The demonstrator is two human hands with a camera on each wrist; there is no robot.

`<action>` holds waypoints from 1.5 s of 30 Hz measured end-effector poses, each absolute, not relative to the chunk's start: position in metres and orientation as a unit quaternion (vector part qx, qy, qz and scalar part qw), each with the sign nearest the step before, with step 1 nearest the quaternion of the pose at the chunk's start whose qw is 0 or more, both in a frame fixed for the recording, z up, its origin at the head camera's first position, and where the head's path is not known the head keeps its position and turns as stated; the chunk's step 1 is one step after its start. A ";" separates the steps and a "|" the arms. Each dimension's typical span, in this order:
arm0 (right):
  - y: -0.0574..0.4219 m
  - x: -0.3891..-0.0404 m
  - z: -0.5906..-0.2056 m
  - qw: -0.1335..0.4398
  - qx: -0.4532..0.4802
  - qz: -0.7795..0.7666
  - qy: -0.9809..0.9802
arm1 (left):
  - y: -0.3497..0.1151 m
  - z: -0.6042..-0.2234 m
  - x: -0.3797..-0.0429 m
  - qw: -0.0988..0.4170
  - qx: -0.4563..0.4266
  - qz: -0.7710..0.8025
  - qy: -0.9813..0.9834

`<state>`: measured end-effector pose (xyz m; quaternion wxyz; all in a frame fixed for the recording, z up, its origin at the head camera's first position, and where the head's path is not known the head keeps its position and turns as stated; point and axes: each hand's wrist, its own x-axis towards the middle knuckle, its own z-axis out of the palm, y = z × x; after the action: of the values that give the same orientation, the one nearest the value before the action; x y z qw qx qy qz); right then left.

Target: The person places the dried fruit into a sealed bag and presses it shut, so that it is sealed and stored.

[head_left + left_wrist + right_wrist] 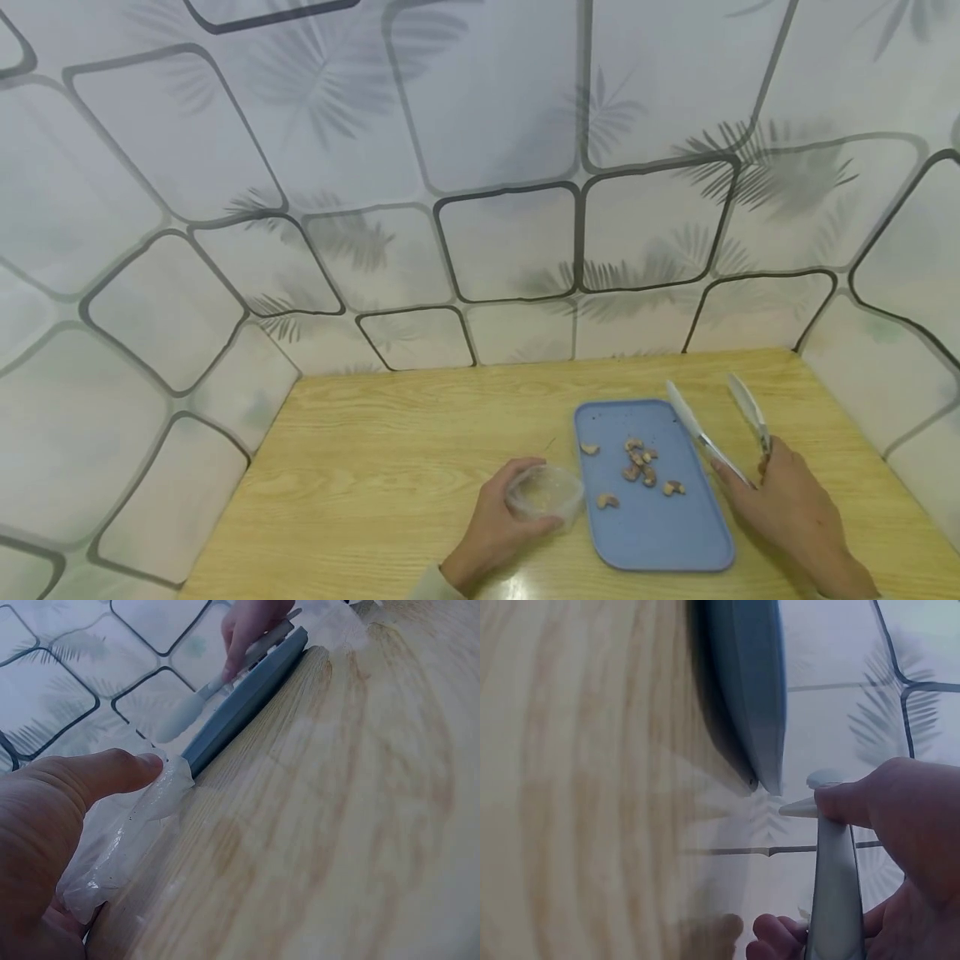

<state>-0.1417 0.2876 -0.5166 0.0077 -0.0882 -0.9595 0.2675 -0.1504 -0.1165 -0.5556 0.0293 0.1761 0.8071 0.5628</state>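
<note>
1. Tongs (705,439) are in the right hand (791,500), at the right side of the tray (652,533); their long axis runs away from the person, leaning left, tips toward the wall (510,242).
2. The two tong arms stand spread; the left one crosses the tray's far right rim, the right one lies outside it.
3. Right-hand fingers grasp the tongs, thumb along one arm.
4. Left-hand fingers curl round a clear bag (551,492), the left hand (498,512) on its near left side, its mouth facing up.
5. The bag is just beside the tray's left edge; whether they touch, I cannot tell.
6. The blue tray lies lengthwise away from the person on the bench (375,458).
7. Nuts (636,458) cluster mid-tray, curved and pointing various ways; a few lie apart.
8. The tray's left rim stands between nuts and bag.
</note>
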 end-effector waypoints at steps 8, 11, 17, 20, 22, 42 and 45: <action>0.284 -0.141 -0.510 0.032 -0.073 0.305 -0.949 | -0.116 -0.554 -0.151 0.030 0.177 0.561 0.808; 0.282 -0.141 -0.509 0.049 -0.055 0.313 -0.947 | -0.116 -0.555 -0.151 0.028 0.178 0.561 0.808; 0.274 -0.136 -0.505 0.070 -0.030 0.312 -0.947 | -0.117 -0.558 -0.150 0.022 0.189 0.559 0.807; 0.270 -0.133 -0.501 0.072 -0.018 0.305 -0.949 | -0.117 -0.559 -0.150 0.018 0.194 0.554 0.809; 0.267 -0.130 -0.500 0.081 -0.010 0.301 -0.950 | -0.117 -0.559 -0.150 0.015 0.198 0.551 0.810; 0.230 -0.116 -0.496 0.128 0.062 0.306 -0.941 | -0.116 -0.555 -0.151 0.028 0.184 0.558 0.809; 0.229 -0.116 -0.496 0.113 0.059 0.297 -0.946 | -0.117 -0.556 -0.150 0.025 0.187 0.557 0.809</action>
<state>-0.1160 0.2291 -0.4959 0.1127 0.0592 -0.9464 0.2968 -0.1504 -0.1166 -0.5562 0.0246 0.1868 0.8092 0.5565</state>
